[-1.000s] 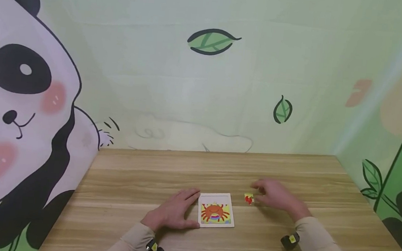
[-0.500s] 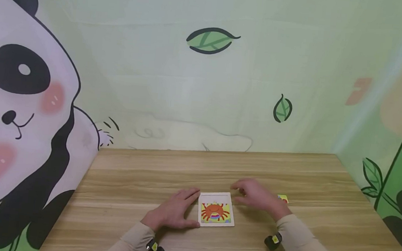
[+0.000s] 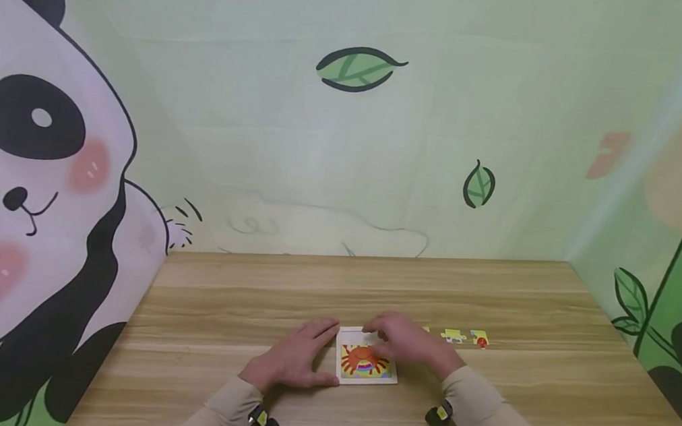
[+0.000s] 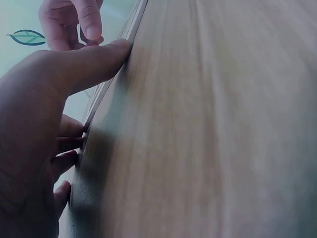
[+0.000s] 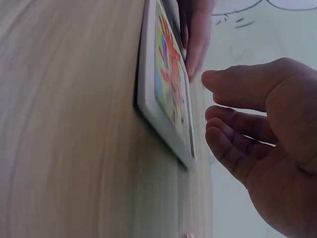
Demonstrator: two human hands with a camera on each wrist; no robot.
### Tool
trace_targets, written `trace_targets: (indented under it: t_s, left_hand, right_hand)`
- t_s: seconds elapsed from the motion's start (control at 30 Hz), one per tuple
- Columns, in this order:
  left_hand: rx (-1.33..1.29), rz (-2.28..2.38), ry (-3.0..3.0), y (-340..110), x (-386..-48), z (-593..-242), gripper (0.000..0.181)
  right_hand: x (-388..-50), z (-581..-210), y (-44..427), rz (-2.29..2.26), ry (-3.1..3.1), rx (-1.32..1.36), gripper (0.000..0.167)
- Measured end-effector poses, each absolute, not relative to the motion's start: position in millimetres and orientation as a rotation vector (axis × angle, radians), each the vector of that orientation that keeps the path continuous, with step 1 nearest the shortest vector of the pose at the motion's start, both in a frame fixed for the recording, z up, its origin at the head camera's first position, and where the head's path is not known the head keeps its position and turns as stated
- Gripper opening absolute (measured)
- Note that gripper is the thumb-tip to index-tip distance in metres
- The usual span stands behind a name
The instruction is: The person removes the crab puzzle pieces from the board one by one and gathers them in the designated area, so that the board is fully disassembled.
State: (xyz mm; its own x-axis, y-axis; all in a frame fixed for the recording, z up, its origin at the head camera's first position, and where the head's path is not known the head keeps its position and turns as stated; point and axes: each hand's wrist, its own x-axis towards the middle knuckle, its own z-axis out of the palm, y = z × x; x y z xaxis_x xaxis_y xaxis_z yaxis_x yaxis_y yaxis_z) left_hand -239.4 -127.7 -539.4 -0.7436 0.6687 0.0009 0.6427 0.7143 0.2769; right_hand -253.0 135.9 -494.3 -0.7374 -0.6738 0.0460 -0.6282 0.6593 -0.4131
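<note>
A white-framed crab puzzle (image 3: 366,363) lies on the wooden table, showing a red crab on yellow, with a pale strip along its top. My left hand (image 3: 294,356) rests at the frame's left side, thumb near the lower corner and fingers near the upper one. In the left wrist view, the left thumb (image 4: 99,64) touches the edge. Over the frame's upper right hovers my right hand (image 3: 408,344), partly covering the picture. The right wrist view shows its fingers (image 5: 223,144) and thumb loosely bent, apart, with no piece visible between them.
Right of the frame lie loose puzzle pieces in a row: a yellow and white piece (image 3: 453,336), a yellow piece with red (image 3: 479,339), and one partly hidden behind the right hand. A cartoon-printed wall (image 3: 347,139) stands behind the table (image 3: 250,279).
My right hand has moved left from beside the loose pieces to above the frame, uncovering pieces on the right. The left hand has stayed in place.
</note>
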Motion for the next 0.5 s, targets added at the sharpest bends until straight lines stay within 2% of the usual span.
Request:
trace_targets:
  t_s: [0.3, 0.5]
  left_hand:
    - [1.100, 0.393, 2.830, -128, -239, -541, 0.099]
    - [1.105, 0.394, 2.832, -128, -238, -538, 0.098]
  right_hand:
    - [-248, -498, 116, -0.514, 2.754, -1.117, 0.035]
    - [-246, -500, 111, -0.531, 2.725, -1.116, 0.028]
